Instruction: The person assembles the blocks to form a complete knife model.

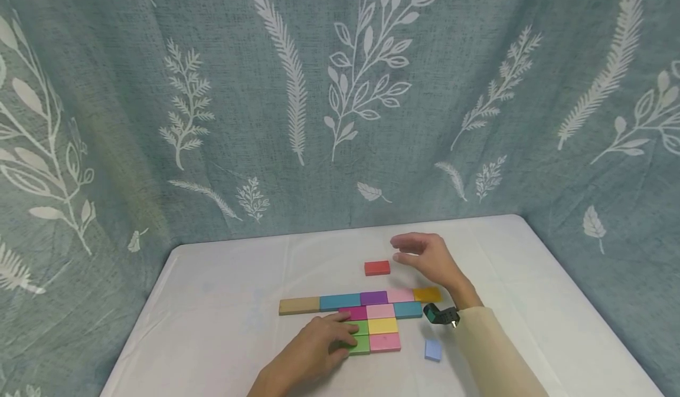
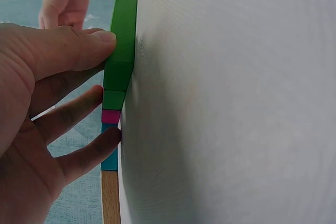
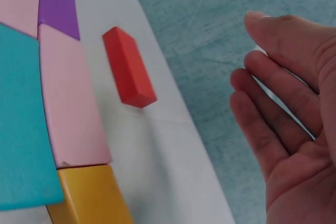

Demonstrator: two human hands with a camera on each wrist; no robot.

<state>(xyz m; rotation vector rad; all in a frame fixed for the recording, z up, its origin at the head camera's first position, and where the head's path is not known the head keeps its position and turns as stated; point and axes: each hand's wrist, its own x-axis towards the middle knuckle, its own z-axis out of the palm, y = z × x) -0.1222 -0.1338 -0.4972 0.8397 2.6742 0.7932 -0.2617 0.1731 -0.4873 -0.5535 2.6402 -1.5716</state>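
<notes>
Flat coloured blocks lie edge to edge in four rows. At their left side rests my left hand (image 1: 313, 350), fingers spread and touching the edges of the two green blocks (image 1: 362, 346) and reaching the magenta block (image 1: 355, 313). In the left wrist view its thumb presses against the nearer green block (image 2: 124, 35). Beyond the rows a red block (image 1: 377, 268) lies alone. Just right of it my right hand (image 1: 427, 258) hovers with nothing in it, fingers gently bent and thumb apart; the right wrist view shows the bare palm facing the red block (image 3: 128, 69).
The longest, farthest row runs from a tan block (image 1: 299, 306) to an orange block (image 1: 427, 294). A light blue block (image 1: 432, 350) lies apart, near my right forearm. A patterned curtain (image 1: 297, 196) hangs behind the white table (image 1: 212, 302).
</notes>
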